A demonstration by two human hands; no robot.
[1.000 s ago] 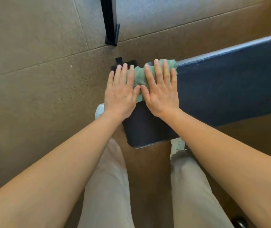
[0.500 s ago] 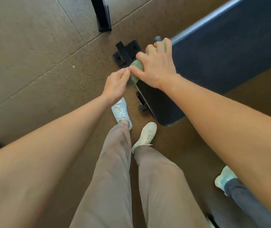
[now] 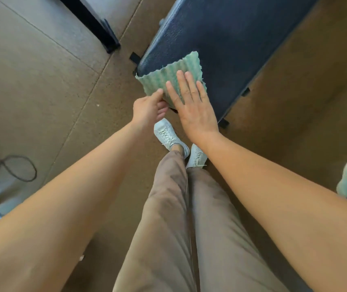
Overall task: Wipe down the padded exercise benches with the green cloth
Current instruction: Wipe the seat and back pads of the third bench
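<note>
Now, green cloth [image 3: 168, 74] flat on bench [image 3: 231, 39] under straight-fingered right hand [image 3: 195, 112], near corner in a left hand [image 3: 147, 111] pinch.

Green cloth [image 3: 171, 73]: pale green with darker green ribbing in stripes, edges frayed and wavy.
Cloth pose: opened out in a single flat sheet, roughly square, one corner pointing to 12 o'clock.
Cloth place: on the near end of the padded bench [image 3: 231, 36], just above the middle of the view; its 9 o'clock corner hangs past the bench's left edge.
Cloth hold: right hand [image 3: 192, 110] lies flat on its 5 o'clock part with fingers straight; left hand [image 3: 147, 110] pinches its 7 o'clock edge.
Padded bench look: dark navy, grained covering, rounded corners.
Bench pose: long pad running from centre toward 1 o'clock, top face up.
</note>
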